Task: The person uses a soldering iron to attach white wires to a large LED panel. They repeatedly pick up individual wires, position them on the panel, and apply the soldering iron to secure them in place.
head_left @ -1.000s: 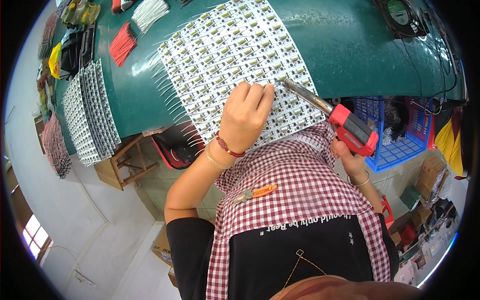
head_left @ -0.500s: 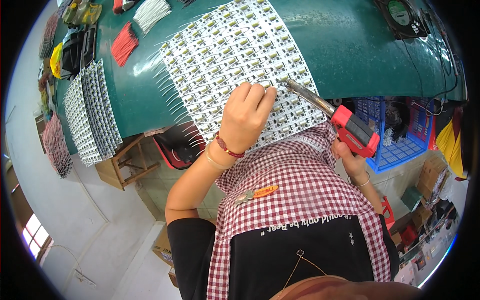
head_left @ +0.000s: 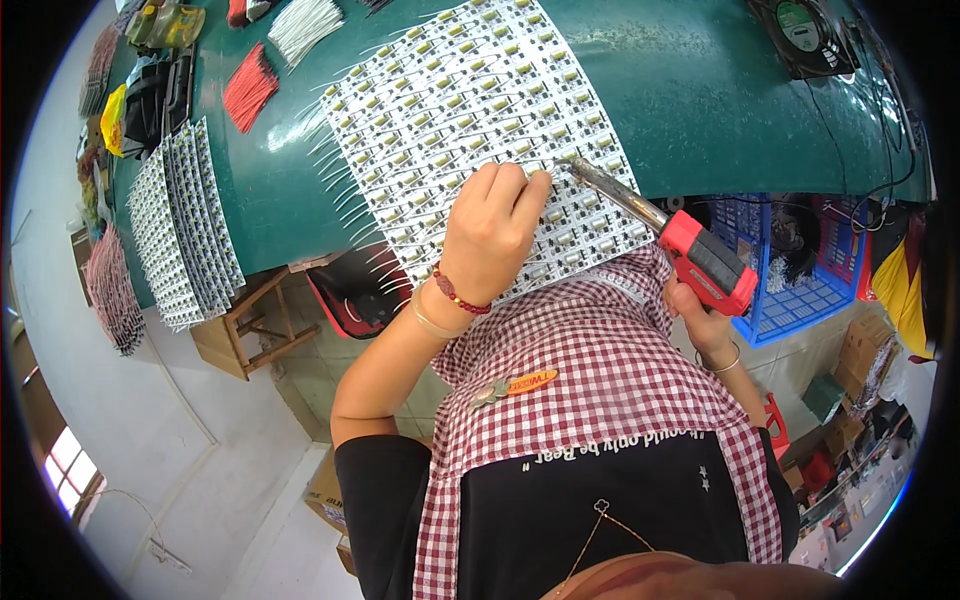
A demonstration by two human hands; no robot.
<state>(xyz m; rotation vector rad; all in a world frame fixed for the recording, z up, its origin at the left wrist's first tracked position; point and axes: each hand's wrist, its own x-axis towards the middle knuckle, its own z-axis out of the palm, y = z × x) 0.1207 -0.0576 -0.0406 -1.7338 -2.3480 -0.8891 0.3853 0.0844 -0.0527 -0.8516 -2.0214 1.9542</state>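
Observation:
A large white sheet of circuit boards (head_left: 430, 130) lies aslant on the green table, with rows of yellowish components and thin white wires sticking out past its left edge. My left hand (head_left: 492, 225) rests over its lower middle, fingers bent and drawn together at the surface. Whatever is between those fingertips is hidden. From the right, my right hand (head_left: 695, 315) grips a red and black soldering gun (head_left: 708, 262). Its metal tip touches or hovers just above the boards, close to my left fingertips.
More board sheets (head_left: 180, 225) lie overlapped at the table's left edge. Red wires (head_left: 250, 88) and white wires (head_left: 303, 30) sit in bundles at the back left. A black fan-like device (head_left: 803, 38) with cables stands at the back right, and a blue crate (head_left: 800, 300) sits below.
My left hand has shifted very slightly. The soldering gun stays at nearly the same spot on the boards.

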